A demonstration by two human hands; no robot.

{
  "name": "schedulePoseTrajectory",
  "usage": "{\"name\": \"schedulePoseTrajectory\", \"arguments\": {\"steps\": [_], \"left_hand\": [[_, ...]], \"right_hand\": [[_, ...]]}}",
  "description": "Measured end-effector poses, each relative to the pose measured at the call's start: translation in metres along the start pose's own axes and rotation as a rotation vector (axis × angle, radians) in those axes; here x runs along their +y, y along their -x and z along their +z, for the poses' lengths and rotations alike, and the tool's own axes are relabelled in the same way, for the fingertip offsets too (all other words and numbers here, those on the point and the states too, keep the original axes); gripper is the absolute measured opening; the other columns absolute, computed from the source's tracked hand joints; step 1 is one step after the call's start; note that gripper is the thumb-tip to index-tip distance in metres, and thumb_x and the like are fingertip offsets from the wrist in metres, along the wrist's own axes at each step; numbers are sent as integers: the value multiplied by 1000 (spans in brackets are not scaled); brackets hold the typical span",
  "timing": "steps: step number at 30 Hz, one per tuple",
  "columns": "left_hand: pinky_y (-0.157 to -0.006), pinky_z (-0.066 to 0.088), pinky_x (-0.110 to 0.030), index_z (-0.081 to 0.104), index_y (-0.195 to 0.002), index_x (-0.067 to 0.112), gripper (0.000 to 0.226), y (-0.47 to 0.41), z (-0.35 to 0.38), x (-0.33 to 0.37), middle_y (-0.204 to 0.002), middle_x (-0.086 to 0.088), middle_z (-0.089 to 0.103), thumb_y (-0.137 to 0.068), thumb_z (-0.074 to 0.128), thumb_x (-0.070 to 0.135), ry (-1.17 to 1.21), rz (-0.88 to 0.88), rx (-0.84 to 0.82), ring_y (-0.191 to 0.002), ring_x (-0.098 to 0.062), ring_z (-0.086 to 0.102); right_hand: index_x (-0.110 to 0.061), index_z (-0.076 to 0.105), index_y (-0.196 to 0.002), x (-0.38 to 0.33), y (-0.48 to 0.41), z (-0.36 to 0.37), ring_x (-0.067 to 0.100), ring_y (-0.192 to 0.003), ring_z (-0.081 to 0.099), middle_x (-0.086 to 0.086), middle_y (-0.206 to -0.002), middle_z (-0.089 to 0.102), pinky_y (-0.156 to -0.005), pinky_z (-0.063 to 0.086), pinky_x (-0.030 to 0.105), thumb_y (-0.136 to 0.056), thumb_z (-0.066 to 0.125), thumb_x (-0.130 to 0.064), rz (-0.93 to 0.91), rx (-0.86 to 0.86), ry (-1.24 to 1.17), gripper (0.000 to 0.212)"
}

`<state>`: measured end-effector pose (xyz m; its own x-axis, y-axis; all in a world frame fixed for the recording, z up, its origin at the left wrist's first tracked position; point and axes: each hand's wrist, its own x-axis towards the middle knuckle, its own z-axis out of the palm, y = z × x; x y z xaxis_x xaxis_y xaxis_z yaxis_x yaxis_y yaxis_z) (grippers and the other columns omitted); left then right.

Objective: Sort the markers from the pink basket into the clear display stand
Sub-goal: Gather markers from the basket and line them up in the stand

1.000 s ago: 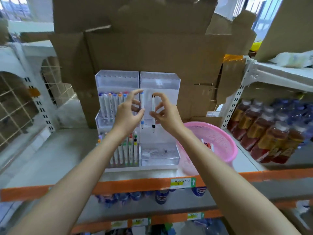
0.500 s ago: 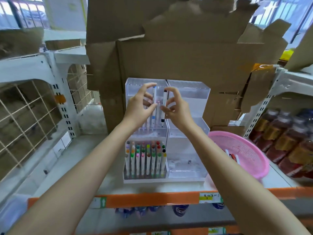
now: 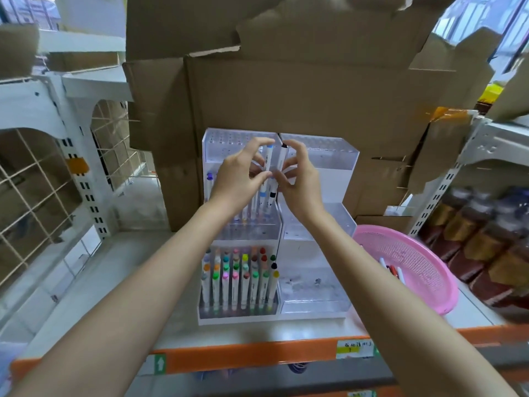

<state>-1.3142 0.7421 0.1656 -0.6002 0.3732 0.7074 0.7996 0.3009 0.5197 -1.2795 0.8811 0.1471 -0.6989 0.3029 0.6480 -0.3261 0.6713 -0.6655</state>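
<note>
Bare forearms reaching in from 7 and 5 o'clock, left hand point(image 3: 239, 181) and right hand point(image 3: 302, 186) raised side by side, fingertips nearly meeting, left pinching blue marker point(image 3: 268, 159), right pinching black marker point(image 3: 282, 159)

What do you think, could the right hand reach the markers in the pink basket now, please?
Probably yes: the right hand pinches a black-capped marker, but the pink basket lies open on that side, its markers uncovered.

Clear glossy plastic display stand point(image 3: 323, 156), matt cardboard boxes point(image 3: 315, 96), perforated pink plastic basket point(image 3: 415, 262)
</note>
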Motion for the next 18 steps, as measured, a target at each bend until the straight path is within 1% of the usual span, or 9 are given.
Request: {"name": "schedulePoseTrajectory", "arguments": {"steps": [3,7,10,13,15,18], "left_hand": [[-77,56,-24,49,-129,23,54,1,3,-5,-85,3,62,-82,73,15,-2,-22,-16,-77,-8,65],[-76,56,-23,49,-128,19,53,1,7,-7,-84,3,62,-81,74,12,-47,-16,-24,-78,-9,64],[-76,57,-30,49,-127,15,52,2,9,-8,-84,1,62,-81,73,11,-114,1,-41,-78,-12,64],[-75,57,-35,47,-127,12,53,4,11,-10,-92,-6,65,-81,73,10,-201,16,-72,-82,-20,65],[-73,56,-33,45,-126,9,53,6,12,-9,-98,-8,65,-81,73,10,-240,22,-82,-85,-22,65],[-71,49,-26,44,-126,8,52,7,13,-8,-105,-10,64,-82,72,12,-271,27,-97,-90,-23,65]], "right_hand": [[-21,44,-130,4,0,3,24,-70,61,4,-77,55,-65,53,39,-90,64,-10,-21,9,-3,47],[-19,45,-129,9,1,6,21,-68,60,2,-74,56,-65,52,36,-90,64,-13,-51,26,-6,44],[-18,45,-130,12,1,7,21,-68,61,5,-76,57,-65,52,35,-89,65,-11,-68,18,-6,45],[-17,45,-129,13,2,8,21,-67,61,5,-77,57,-63,51,34,-88,65,-8,-71,10,-8,46],[-17,46,-130,14,3,8,21,-66,61,5,-77,56,-61,51,34,-89,65,-9,-74,3,-2,46],[-18,45,-130,17,6,8,22,-67,60,5,-78,56,-62,52,37,-89,65,-9,-75,-11,5,46]]}}
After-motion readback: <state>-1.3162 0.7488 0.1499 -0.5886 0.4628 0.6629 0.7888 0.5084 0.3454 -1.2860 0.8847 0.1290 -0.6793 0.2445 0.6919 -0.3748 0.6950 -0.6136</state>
